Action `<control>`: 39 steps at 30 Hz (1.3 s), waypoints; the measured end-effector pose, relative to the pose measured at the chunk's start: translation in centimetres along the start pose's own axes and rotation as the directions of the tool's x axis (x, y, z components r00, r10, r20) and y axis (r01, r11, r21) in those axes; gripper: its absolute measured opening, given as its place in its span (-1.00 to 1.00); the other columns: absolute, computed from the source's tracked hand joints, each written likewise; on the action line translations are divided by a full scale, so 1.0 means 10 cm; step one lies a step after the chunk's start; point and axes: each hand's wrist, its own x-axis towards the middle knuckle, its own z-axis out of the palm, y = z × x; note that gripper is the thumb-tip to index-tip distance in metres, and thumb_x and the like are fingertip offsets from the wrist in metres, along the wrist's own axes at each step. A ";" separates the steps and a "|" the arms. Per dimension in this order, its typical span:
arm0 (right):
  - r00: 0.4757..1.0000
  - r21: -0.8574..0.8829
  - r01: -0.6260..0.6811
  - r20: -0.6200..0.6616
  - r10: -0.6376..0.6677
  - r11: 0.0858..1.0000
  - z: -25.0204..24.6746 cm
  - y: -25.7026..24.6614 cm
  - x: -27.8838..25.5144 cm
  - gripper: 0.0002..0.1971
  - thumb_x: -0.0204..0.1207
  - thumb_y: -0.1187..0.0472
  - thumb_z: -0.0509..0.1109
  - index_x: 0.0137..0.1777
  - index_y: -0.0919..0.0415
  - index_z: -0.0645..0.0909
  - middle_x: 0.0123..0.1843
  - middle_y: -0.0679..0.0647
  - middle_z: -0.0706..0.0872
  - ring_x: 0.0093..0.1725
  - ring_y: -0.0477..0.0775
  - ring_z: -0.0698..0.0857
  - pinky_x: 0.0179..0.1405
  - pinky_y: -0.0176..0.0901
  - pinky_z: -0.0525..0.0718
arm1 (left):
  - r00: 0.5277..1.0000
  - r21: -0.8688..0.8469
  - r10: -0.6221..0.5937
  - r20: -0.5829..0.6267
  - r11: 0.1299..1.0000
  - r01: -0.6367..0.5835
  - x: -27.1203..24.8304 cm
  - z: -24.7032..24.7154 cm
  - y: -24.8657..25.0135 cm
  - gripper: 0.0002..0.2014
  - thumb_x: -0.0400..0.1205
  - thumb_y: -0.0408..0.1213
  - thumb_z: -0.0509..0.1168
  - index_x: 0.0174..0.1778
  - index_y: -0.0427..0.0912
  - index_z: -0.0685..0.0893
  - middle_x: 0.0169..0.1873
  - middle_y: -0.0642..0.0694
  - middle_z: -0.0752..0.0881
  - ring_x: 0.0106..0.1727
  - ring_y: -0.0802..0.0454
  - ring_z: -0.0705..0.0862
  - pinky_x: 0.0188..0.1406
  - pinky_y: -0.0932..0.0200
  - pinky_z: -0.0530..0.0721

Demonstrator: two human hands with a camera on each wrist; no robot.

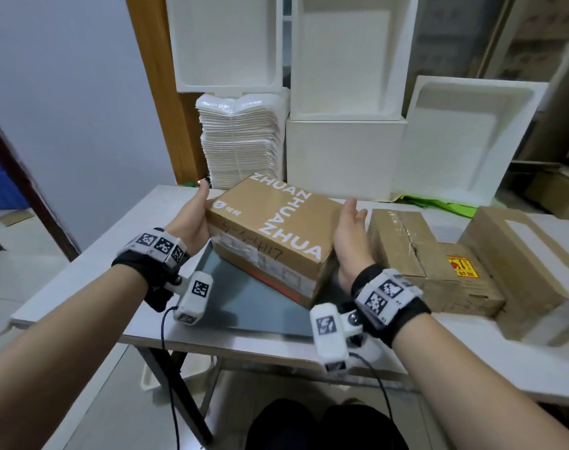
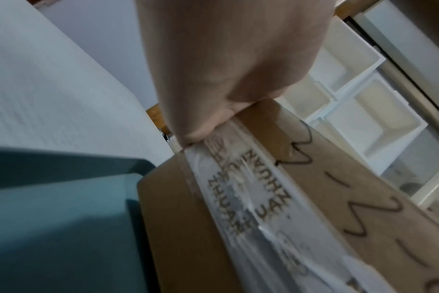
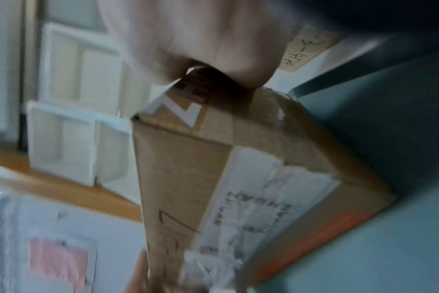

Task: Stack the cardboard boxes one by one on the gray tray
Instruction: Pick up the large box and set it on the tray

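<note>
Head view: the printed cardboard box [image 1: 270, 232] is held between both hands above the gray tray [image 1: 253, 306], tilted, with its near lower corner close to the tray floor; contact with the tray cannot be confirmed. The left hand [image 1: 192, 219] presses flat against the box's left end, thumb up at the far corner; the other fingers are hidden behind the box. The right hand [image 1: 349, 235] presses against the right end, fingers extended and held close together. The tray lies on the white table [image 1: 91, 271]. To the right on the table sit a taped brown box [image 1: 403, 241], a box with a yellow-red sticker [image 1: 461, 277] touching it, and a large box with a white label [image 1: 516, 254] just beside those. White foam containers [image 1: 344, 157] stand along the back of the table.

Left wrist view: the palm of the left hand [image 2: 228, 65] bears on the box edge [image 2: 251, 208] at the clear tape strip. The tray wall [image 2: 63, 164] lies below and left. Finger position cannot be determined here.

Right wrist view: blurred. The right hand [image 3: 201, 43] covers the upper corner of the box [image 3: 188, 178], which hangs over the tray [image 3: 388, 138]. Finger position cannot be determined.
</note>
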 end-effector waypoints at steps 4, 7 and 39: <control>0.999 0.040 0.002 0.047 -0.003 0.999 0.00 -0.20 0.10 -0.13 0.50 -0.52 -0.08 0.74 -0.10 -0.03 0.72 -0.02 0.24 0.64 0.12 0.34 0.62 0.20 0.31 | 0.997 -0.045 0.016 0.081 0.999 -0.013 -0.15 -0.02 -0.01 -0.33 0.74 0.24 -0.19 0.28 -0.12 0.68 0.17 -0.17 0.81 0.17 -0.06 0.80 0.06 -0.04 0.66; 0.996 -0.015 -0.016 0.093 0.017 1.000 -0.02 -0.21 0.36 0.35 -0.12 -0.84 -0.05 0.68 -0.09 0.19 0.66 -0.03 0.39 0.59 0.15 0.44 0.58 0.26 0.35 | 0.993 -0.062 0.028 0.117 0.998 -0.021 -0.25 -0.05 -0.04 -0.35 0.74 0.25 -0.21 0.31 -0.05 0.66 0.23 -0.15 0.78 0.24 -0.07 0.77 0.16 -0.07 0.63; 0.965 0.145 -0.209 0.193 0.180 0.967 -0.23 -0.07 -0.32 -0.25 0.49 -0.52 -0.05 0.18 0.01 0.70 0.03 0.17 0.86 0.04 0.23 0.84 0.12 0.35 0.73 | 1.000 -0.104 0.021 -0.002 0.994 -0.021 -0.67 0.06 -0.45 -0.43 0.76 0.20 -0.18 0.14 0.03 0.72 0.31 -0.14 0.73 0.36 -0.10 0.67 0.52 -0.09 0.46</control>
